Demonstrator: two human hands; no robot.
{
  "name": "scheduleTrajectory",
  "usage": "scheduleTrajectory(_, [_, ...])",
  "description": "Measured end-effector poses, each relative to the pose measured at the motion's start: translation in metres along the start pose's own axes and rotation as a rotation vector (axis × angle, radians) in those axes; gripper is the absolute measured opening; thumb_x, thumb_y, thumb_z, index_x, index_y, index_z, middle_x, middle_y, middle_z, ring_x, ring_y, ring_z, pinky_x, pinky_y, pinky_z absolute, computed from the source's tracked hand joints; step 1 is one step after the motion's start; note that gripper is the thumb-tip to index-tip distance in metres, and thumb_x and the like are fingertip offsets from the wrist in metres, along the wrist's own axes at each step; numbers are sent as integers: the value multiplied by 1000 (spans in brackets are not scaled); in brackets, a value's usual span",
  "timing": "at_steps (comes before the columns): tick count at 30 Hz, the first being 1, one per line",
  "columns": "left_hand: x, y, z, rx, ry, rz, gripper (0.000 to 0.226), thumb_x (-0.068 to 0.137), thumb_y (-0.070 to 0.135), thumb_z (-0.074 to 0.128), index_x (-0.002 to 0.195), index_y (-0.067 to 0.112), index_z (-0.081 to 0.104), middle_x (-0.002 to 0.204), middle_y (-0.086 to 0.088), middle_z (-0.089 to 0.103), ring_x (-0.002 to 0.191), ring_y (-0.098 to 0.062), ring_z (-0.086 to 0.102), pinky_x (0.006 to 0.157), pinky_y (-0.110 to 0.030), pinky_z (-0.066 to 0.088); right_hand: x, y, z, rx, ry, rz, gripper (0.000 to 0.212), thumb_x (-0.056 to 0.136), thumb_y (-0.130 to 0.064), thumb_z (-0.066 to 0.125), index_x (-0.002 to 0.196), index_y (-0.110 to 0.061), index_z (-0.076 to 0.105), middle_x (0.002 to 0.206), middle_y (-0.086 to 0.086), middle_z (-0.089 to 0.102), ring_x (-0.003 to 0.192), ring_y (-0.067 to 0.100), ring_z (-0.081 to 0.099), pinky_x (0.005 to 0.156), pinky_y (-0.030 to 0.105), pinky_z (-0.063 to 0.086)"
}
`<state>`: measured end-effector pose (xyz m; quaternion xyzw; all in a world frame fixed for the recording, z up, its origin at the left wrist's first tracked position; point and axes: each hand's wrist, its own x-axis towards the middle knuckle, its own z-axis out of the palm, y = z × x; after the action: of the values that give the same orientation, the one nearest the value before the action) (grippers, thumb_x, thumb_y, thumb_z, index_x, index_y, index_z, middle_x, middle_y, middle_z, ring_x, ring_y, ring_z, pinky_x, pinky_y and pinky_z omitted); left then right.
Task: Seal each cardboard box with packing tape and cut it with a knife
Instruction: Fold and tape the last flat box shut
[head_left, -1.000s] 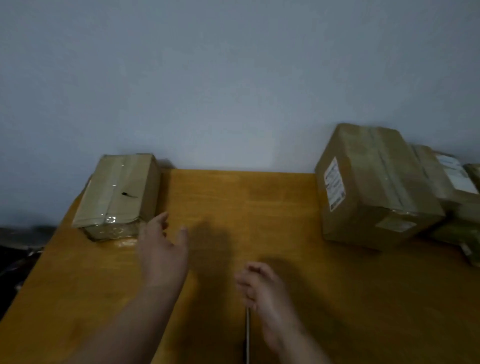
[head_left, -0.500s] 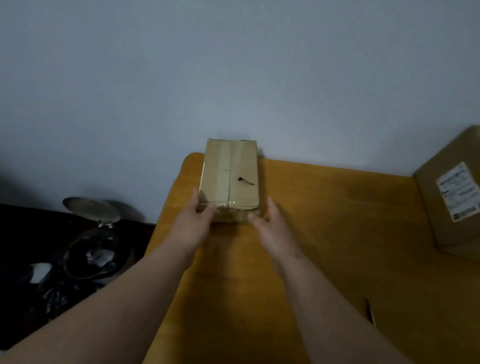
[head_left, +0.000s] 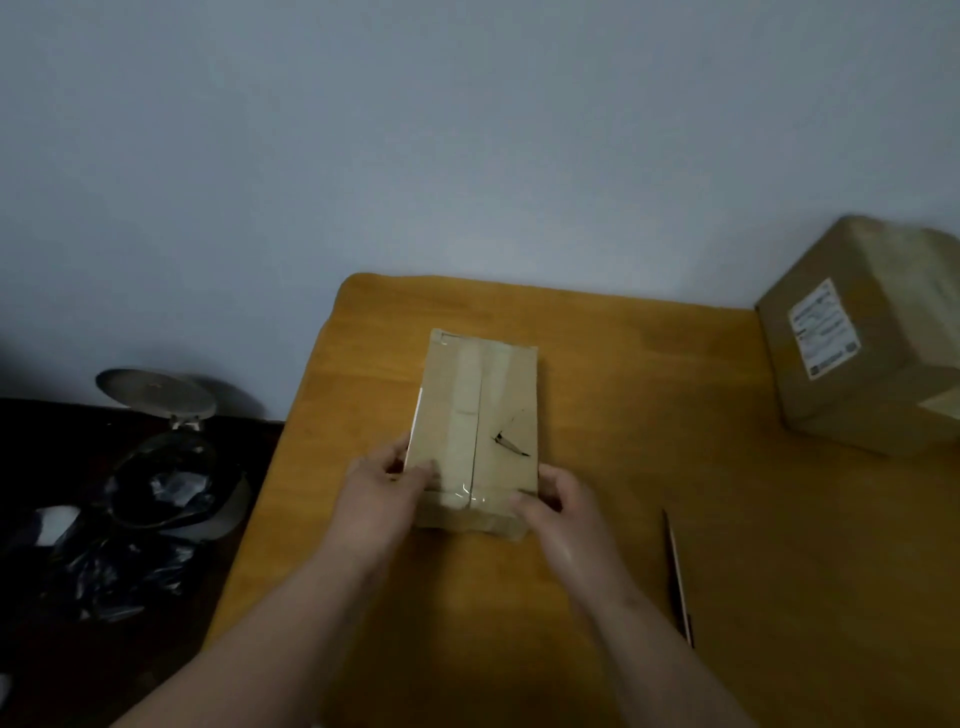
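A small flat cardboard box (head_left: 478, 410) lies on the wooden table (head_left: 649, 426), clear tape running along its centre seam and a dark tear on its top right. My left hand (head_left: 382, 493) grips its near left corner, thumb on top. My right hand (head_left: 558, 506) grips the near right corner. A knife (head_left: 678, 577) lies on the table to the right of my right forearm, untouched. No tape roll is in view.
A larger cardboard box (head_left: 867, 343) with a white label stands at the right by the wall. Left of the table, on the dark floor, stands an open pedal bin (head_left: 166, 467) with a black bag (head_left: 104, 566) beside it. The table's left edge runs close to my left arm.
Both hands reached the small box at the table's far left corner, took hold of it and pulled it nearer to me. My right hand left the knife on the table.
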<state>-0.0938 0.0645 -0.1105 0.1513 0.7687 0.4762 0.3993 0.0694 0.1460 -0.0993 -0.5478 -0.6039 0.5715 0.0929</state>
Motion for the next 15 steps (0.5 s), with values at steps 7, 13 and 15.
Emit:
scheduleTrajectory(7, [-71, -25, 5, 144, -44, 72, 44, 94, 1, 53, 118, 36, 63, 84, 7, 74, 75, -8, 67, 70, -25, 53, -108, 64, -10, 74, -170, 85, 44, 89, -32, 69, 125, -38, 44, 119, -14, 54, 100, -1, 54, 72, 13, 42])
scheduleTrajectory(13, [-98, -41, 20, 570, 16, 189, 59, 92, 6, 59, 146, 26, 44, 150, -2, 42, 133, -21, 41, 105, -33, 37, -151, 108, -16, -223, -236, -6, 53, 91, -42, 60, 141, -42, 40, 115, -25, 49, 102, -3, 51, 85, 17, 44])
scheduleTrajectory(15, [-113, -48, 26, 677, 108, 298, 60, 90, 17, 65, 145, 26, 43, 152, -3, 36, 137, -26, 32, 112, -38, 30, -150, 114, -27, -415, -48, -158, 46, 93, -41, 57, 137, -42, 45, 125, -20, 43, 117, 2, 44, 99, 25, 44])
